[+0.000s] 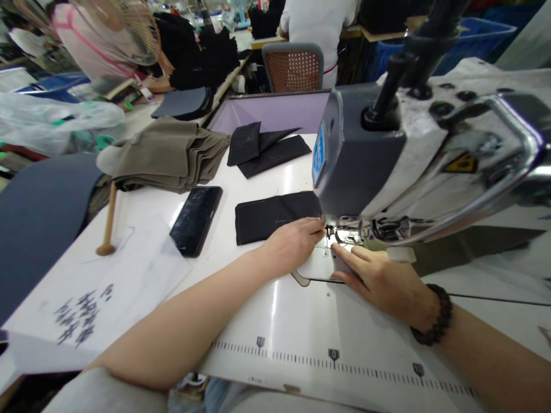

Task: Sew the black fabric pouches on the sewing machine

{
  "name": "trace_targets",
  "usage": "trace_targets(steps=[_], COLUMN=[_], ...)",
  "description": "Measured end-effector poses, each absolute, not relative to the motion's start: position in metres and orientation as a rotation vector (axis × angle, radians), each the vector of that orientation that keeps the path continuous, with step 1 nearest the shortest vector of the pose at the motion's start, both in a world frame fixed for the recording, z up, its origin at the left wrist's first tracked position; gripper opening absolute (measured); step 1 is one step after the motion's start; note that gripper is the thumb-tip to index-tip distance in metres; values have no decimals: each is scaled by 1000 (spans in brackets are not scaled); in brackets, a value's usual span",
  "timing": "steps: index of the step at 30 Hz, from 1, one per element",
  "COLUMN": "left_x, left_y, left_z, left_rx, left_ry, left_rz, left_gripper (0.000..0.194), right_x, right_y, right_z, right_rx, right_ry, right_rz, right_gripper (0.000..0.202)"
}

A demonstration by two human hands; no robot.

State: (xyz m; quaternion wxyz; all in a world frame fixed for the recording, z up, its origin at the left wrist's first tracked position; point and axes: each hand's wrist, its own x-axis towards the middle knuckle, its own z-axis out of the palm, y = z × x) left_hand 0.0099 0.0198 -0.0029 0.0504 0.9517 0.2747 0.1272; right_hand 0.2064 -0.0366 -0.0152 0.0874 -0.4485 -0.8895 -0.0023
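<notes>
A dark, folded fabric piece [275, 215] lies flat on the white sewing table, its right end by the needle of the sewing machine [361, 149]. My left hand [295, 244] rests at that end, fingers together and pressed down beside the presser foot; its fingertips are partly hidden. On the near right side of the foot, my right hand [383, 281] lies on the metal plate [316, 267] with its fingers slightly spread and nothing visible in them. A dark beaded bracelet is on the right wrist.
Left of the fabric lie a black phone [197, 221], a wooden-handled tool [109, 221] and paper with handwriting [77, 310]. Behind are more dark pieces [269, 149] and a brown-grey fabric stack [167, 152]. People stand or sit beyond a chair [293, 66].
</notes>
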Motion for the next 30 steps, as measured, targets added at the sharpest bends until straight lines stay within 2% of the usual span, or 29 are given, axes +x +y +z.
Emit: trace_targets(steps=[11, 18, 24, 27, 30], left_x=[7, 1, -4, -7, -11], left_y=[15, 12, 36, 32, 9], left_z=[-7, 4, -25, -16, 10], left_rx=[2941, 2914, 2822, 2845, 2875], left_ry=[825, 1233, 1590, 1466, 1092], left_rz=[338, 168, 392, 325, 131], left_gripper=[21, 19, 44, 36, 21], right_x=[209, 210, 210, 217, 235], right_y=[-40, -38, -36, -38, -43], right_z=[-21, -28, -28, -19, 4], right_rx=[-1298, -1175, -1123, -1111, -1217], right_ry=[-2657, -2611, -2601, -2623, -2615], right_rz=[-55, -159, -139, -83, -126], right_gripper=[40, 40, 37, 36, 31])
